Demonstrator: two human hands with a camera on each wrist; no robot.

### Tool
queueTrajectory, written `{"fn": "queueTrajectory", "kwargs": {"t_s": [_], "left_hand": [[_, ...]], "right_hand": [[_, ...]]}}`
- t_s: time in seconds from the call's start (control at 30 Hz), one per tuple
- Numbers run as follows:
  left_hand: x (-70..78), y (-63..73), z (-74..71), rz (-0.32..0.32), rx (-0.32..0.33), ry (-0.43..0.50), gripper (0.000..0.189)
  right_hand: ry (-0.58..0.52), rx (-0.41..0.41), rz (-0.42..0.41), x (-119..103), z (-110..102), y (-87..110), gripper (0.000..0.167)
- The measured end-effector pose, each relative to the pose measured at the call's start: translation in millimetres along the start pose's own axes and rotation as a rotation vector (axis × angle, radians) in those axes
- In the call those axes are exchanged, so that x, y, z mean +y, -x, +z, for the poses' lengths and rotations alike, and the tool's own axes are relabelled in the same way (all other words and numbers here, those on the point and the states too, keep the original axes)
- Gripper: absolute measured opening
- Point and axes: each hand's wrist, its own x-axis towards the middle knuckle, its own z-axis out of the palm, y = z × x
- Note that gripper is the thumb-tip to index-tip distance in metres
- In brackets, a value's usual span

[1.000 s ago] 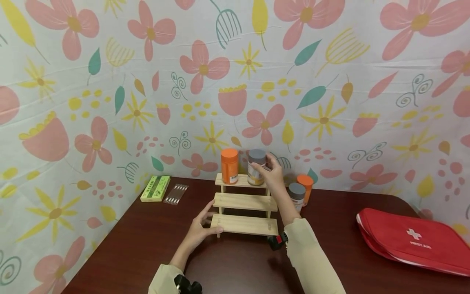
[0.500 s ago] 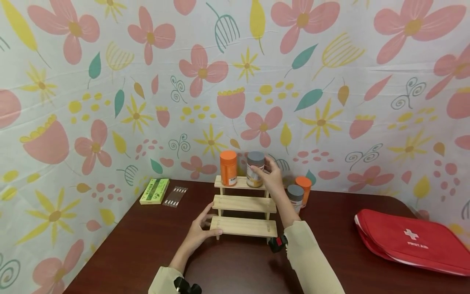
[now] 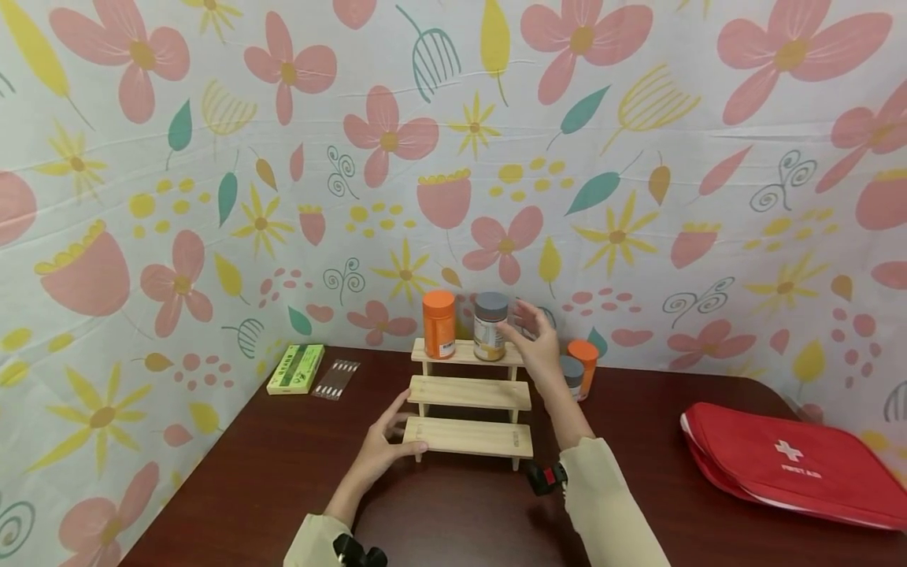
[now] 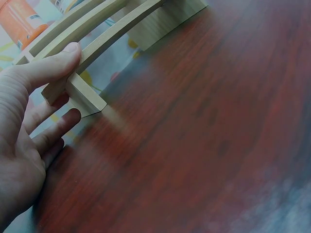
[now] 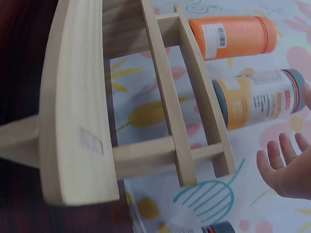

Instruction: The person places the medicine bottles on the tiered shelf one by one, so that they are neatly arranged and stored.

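Note:
A three-tier wooden display stand (image 3: pixel 469 391) sits on the dark table. My left hand (image 3: pixel 379 449) grips its left end, and in the left wrist view the thumb (image 4: pixel 63 60) lies on a step's edge with fingers below. On the top tier stand an orange bottle (image 3: pixel 439 324) and, to its right, a grey-capped bottle (image 3: pixel 489 331) with a white and yellow label. Beside that second bottle is my right hand (image 3: pixel 537 342), its fingers spread and away from the label in the right wrist view. Whether the thumb still touches the cap end is hard to tell.
Right of the stand, another orange-capped bottle (image 3: pixel 584 364) and a grey-capped one (image 3: pixel 572 373), partly hidden by my right forearm, stand on the table. A red first aid pouch (image 3: pixel 794 465) lies far right. A green-yellow box (image 3: pixel 296 368) and a pack of swabs (image 3: pixel 336 379) lie left.
My right hand has loosened from the grey-capped bottle and drawn slightly to the right, leaving it standing on the top tier. The left hand keeps its place on the stand.

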Motion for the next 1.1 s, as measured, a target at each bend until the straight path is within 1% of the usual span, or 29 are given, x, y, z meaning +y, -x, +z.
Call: {"fn": "queueTrajectory", "kwargs": {"t_s": [0.13, 0.23, 0.37, 0.47, 0.57, 0.73, 0.83, 1.07, 1.1], "left_hand": [[0.2, 0.3, 0.3, -0.006, -0.002, 0.004, 0.090], [0.4, 0.4, 0.7, -0.004, -0.007, 0.007, 0.090], [0.3, 0.2, 1.0, -0.004, -0.006, 0.005, 0.090], [-0.1, -0.1, 0.8, -0.006, -0.005, 0.002, 0.090], [-0.5, -0.2, 0.7, -0.005, 0.005, 0.002, 0.090], [-1.2, -0.2, 0.2, 0.006, 0.024, 0.010, 0.090], [-1.6, -0.5, 0.2, 0.008, 0.028, 0.015, 0.090], [-2.5, 0.3, 0.8, -0.001, 0.032, 0.010, 0.090], [-2.2, 0.8, 0.6, -0.002, 0.032, 0.010, 0.090]], "right_hand": [[0.006, 0.031, -0.006, 1, -10, 4.8, 0.065], [0.005, 0.073, 0.000, 1, -20, 10.1, 0.062], [-0.013, 0.172, -0.026, 5, -34, 16.8, 0.058], [-0.035, 0.250, -0.065, 10, -43, 20.5, 0.055], [-0.050, 0.298, -0.073, 16, -52, 22.8, 0.052], [-0.055, 0.316, -0.073, 27, -62, 23.6, 0.050], [-0.053, 0.329, -0.071, 32, -66, 23.4, 0.051], [0.030, 0.386, -0.001, 46, -69, 28.7, 0.051], [0.036, 0.389, 0.004, 44, -68, 31.4, 0.050]]}}
